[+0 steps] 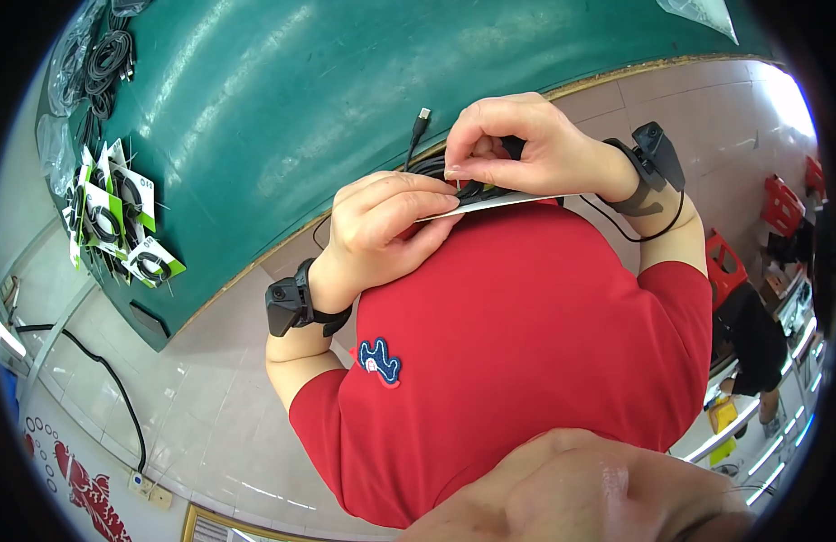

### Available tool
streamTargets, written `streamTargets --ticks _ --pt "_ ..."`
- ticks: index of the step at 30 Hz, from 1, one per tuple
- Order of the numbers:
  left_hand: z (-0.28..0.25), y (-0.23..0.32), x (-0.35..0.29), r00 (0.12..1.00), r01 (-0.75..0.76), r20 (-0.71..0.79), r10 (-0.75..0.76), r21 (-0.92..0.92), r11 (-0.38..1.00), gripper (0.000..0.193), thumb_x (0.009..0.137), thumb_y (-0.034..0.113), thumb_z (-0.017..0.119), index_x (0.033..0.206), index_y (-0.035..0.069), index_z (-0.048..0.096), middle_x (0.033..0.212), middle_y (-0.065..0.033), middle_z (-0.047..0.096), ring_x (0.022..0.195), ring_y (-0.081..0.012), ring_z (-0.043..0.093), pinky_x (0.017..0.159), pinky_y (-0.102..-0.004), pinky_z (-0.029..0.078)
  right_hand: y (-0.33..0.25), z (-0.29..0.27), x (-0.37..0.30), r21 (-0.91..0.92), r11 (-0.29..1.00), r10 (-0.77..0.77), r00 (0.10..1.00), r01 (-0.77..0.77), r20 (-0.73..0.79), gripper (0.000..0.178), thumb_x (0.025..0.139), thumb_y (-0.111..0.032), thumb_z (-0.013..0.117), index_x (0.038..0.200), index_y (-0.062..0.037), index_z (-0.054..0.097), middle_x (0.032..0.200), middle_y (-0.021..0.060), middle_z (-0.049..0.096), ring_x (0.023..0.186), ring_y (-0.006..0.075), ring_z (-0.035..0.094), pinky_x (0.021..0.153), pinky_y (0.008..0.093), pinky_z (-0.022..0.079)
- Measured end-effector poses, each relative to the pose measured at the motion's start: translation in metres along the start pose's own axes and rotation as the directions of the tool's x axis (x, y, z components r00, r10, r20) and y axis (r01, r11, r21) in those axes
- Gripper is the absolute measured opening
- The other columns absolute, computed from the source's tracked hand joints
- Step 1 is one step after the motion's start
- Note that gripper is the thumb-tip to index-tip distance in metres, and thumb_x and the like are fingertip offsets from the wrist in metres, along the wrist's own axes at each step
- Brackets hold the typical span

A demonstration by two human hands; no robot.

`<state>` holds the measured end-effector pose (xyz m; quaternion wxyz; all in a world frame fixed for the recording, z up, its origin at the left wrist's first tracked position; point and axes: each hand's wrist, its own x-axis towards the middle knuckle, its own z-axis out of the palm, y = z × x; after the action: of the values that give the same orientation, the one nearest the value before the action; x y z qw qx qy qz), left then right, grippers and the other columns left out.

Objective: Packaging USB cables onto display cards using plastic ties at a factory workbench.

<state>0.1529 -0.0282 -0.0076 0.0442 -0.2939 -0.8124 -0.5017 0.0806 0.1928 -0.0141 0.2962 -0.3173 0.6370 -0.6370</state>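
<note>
At the table's near edge, my left hand [377,221] is closed on the left end of a white card [501,204], seen almost edge-on against my red shirt. A coiled black cable [427,166] lies along the card, partly behind my fingers. Its plug end [420,126] with a pale metal tip sticks up over the green table. Thumb and forefinger of my right hand [517,144] pinch together just above the card, close to the left fingertips. A thin pale sliver shows under that pinch, too small to name.
Several carded black cables [120,212] are piled at the table's left end. Behind them lie loose black cable coils [109,63] and clear plastic bags [61,149]. A dark flat object [150,320] rests at the near left corner. Red stools [727,268] and a person [752,343] are at the right.
</note>
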Motion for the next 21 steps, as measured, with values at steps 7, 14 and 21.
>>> streamTargets --ticks 7,14,21 --pt "0.002 0.003 -0.001 1.000 0.003 -0.016 -0.004 -0.026 1.000 0.022 0.063 0.000 0.081 0.081 0.005 0.070 0.085 -0.0082 0.073 0.070 -0.0215 0.070 0.061 -0.0295 0.055 0.015 -0.004 0.003 -0.308 0.899 -0.316 0.948 0.310 0.034 0.011 0.080 0.003 0.071 0.084 -0.0038 0.063 0.085 0.0056 0.065 0.068 0.0166 0.061 0.056 0.0271 0.046" --pt "0.003 0.002 -0.004 0.997 0.059 -0.050 -0.063 -0.087 0.995 0.020 0.063 -0.001 0.081 0.079 0.005 0.070 0.083 -0.0082 0.073 0.070 -0.0211 0.070 0.061 -0.0287 0.054 0.014 -0.006 0.004 -0.389 0.851 -0.343 0.934 0.353 0.098 0.013 0.077 0.004 0.071 0.083 -0.0035 0.062 0.085 0.0072 0.064 0.068 0.0217 0.061 0.057 0.0304 0.047" --pt "-0.010 -0.002 -0.001 0.967 0.244 -0.009 -0.255 -0.252 0.936 0.016 0.067 0.000 0.082 0.080 0.003 0.072 0.083 -0.0101 0.074 0.075 -0.0195 0.071 0.066 -0.0275 0.055 0.007 -0.010 0.009 -0.284 0.926 -0.240 0.968 0.250 0.071 0.011 0.079 0.004 0.071 0.086 -0.0026 0.065 0.084 0.0062 0.064 0.069 0.0166 0.060 0.055 0.0269 0.046"
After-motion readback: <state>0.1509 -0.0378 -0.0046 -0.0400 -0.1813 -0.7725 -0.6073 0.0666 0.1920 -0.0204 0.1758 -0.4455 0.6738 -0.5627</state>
